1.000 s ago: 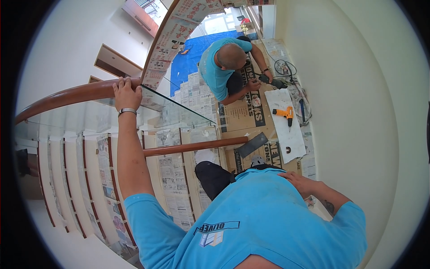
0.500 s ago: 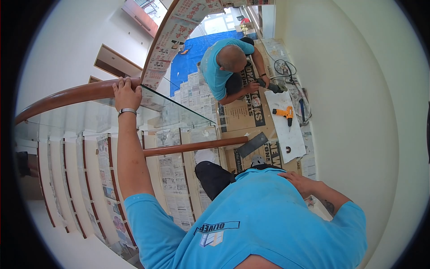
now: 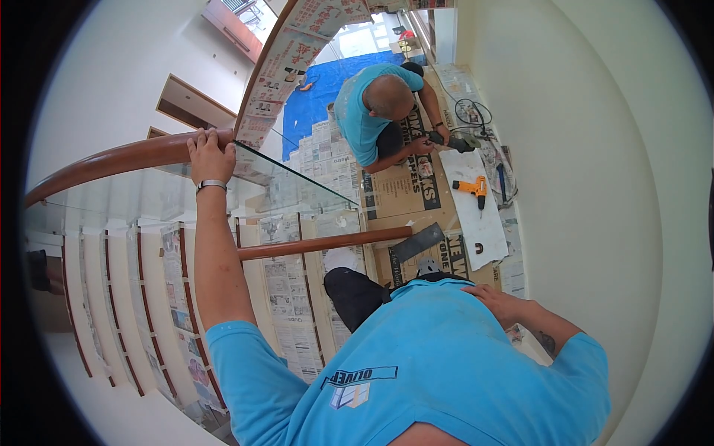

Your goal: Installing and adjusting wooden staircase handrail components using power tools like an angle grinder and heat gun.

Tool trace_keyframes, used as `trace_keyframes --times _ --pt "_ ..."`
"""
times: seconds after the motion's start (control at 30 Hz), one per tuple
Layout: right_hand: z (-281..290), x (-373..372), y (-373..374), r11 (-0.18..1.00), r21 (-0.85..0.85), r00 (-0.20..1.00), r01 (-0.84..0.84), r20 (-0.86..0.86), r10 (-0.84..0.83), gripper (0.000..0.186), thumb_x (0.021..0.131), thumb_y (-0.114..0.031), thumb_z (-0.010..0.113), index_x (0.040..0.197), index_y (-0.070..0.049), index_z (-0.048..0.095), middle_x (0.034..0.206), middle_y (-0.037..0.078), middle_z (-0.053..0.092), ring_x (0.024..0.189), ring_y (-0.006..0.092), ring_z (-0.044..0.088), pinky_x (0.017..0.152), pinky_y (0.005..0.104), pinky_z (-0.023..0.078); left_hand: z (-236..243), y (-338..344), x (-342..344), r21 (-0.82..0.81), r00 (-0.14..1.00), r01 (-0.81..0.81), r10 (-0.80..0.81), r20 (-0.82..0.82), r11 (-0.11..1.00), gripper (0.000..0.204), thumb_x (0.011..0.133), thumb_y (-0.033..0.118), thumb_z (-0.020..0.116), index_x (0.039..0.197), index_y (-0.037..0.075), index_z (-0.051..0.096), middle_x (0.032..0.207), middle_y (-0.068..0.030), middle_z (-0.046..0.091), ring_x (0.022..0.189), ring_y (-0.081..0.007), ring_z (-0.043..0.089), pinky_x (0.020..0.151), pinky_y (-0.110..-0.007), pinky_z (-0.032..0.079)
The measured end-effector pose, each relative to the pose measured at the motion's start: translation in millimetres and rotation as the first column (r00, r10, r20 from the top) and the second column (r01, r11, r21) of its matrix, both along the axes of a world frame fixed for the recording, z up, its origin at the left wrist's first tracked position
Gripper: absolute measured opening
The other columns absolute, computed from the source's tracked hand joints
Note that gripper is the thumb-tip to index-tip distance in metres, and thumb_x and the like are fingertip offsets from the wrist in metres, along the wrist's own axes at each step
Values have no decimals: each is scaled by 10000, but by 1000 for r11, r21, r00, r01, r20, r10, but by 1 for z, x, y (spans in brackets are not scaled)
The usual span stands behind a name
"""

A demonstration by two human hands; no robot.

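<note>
Fingers of the left hand curl over the top of the curved wooden handrail, closed around it, with a metal wristband on the wrist just below. That handrail caps a clear glass panel and sweeps away toward the left rim of the head view. The right hand lies flat against the person's own blue shirt at the waist, its fingers loosely spread and holding nothing.

Below the glass, stair treads covered in newspaper fan out, and a second wooden rail runs straight across them. Further down, on a landing laid with cardboard, a co-worker in a blue shirt crouches with both hands on a power tool. An orange drill lies on a white board just beside that person, and a blue tarp is spread behind.
</note>
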State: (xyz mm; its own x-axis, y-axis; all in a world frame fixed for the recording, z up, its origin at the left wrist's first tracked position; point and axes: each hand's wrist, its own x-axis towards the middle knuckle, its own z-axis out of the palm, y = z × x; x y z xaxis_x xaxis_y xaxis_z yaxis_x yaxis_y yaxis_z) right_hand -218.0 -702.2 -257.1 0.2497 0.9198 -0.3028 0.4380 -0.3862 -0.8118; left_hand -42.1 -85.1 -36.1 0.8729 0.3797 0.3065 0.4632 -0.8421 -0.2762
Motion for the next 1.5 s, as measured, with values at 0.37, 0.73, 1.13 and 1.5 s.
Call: trace_keyframes --times 0.37,0.73,1.13,1.5 --pt "-1 1 -1 999 -30 999 -18 -27 17 1061 666 -343 849 1513 -117 252 1570 170 203 1355 443 296 1145 514 307 2 -1 0 -7 1000 8 -8 -2 1000 602 876 356 638 1402 90 518 1533 -162 390 1413 -463 309 1179 -464 292" --pt "-18 0 -7 998 -4 998 -60 11 60 1127 610 -324 873 1518 -109 241 1581 164 182 1362 440 283 1156 521 293 2 -2 2 -17 1000 -24 23 -7 1000 603 880 354 631 1409 88 518 1535 -158 390 1417 -454 309 1182 -454 293" --pt "-3 3 -3 999 -46 999 -29 -15 28 1085 609 -310 872 1500 -113 286 1572 169 199 1339 450 308 1133 521 325 3 -3 -1 -12 1000 -22 22 4 1000 623 870 377 658 1411 103 520 1536 -144 394 1418 -445 313 1179 -451 298" --pt "0 7 -2 998 -37 999 -47 -6 47 1064 658 -341 852 1508 -94 261 1569 168 195 1361 432 285 1150 505 305 6 -6 -2 -9 1000 -2 2 8 1000 638 843 374 712 1385 86 537 1513 -138 424 1403 -450 331 1180 -445 296"
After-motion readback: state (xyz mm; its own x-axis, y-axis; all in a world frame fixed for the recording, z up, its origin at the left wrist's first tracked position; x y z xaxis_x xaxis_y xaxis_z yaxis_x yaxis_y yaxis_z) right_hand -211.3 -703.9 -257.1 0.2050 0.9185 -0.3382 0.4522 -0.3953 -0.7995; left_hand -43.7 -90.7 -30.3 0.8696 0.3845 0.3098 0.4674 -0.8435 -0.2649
